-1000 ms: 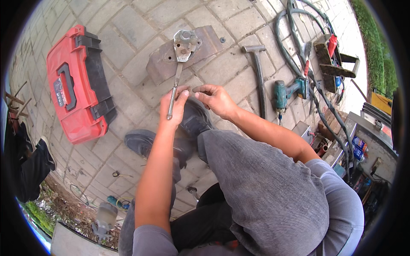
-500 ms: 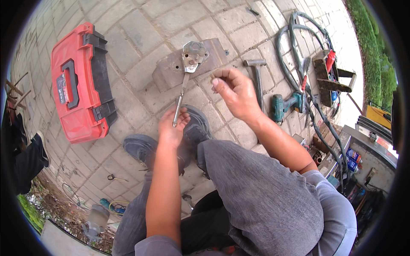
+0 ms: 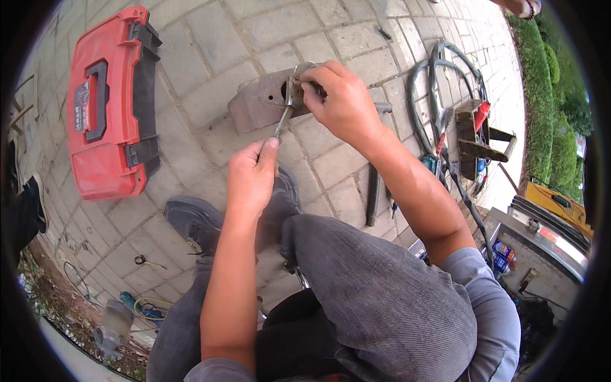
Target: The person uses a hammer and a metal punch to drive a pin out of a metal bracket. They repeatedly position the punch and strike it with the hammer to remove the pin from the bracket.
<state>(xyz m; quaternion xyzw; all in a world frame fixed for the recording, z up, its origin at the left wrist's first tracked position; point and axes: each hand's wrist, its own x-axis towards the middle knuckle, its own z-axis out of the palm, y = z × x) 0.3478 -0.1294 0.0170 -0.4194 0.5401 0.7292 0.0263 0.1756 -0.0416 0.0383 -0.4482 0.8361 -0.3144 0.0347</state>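
My left hand (image 3: 251, 175) is closed round the near end of a slim metal rod-shaped tool (image 3: 284, 122), thumb on top. The tool's far end meets a small metal plate (image 3: 290, 89), which stands tilted on edge above a brown metal block (image 3: 251, 105) with holes in it. My right hand (image 3: 344, 102) is at the plate's right side, its thumb and fingers curled together. What lies between those fingers is hidden. A hammer (image 3: 373, 197) lies on the paving to the right, partly covered by my right forearm.
A red and black toolbox (image 3: 105, 121) stands at left. To the right lie a dark looped cable (image 3: 414, 95), a mostly hidden teal power tool (image 3: 431, 164) and an open wooden tool carrier (image 3: 468, 137). A person's shoe (image 3: 38, 197) shows at far left, another person's hand (image 3: 525, 7) at top right.
My right hand has moved up and left onto the plate, which has tipped from lying flat to on edge. My left hand has risen and now grips the rod-shaped tool thumb-on-top.
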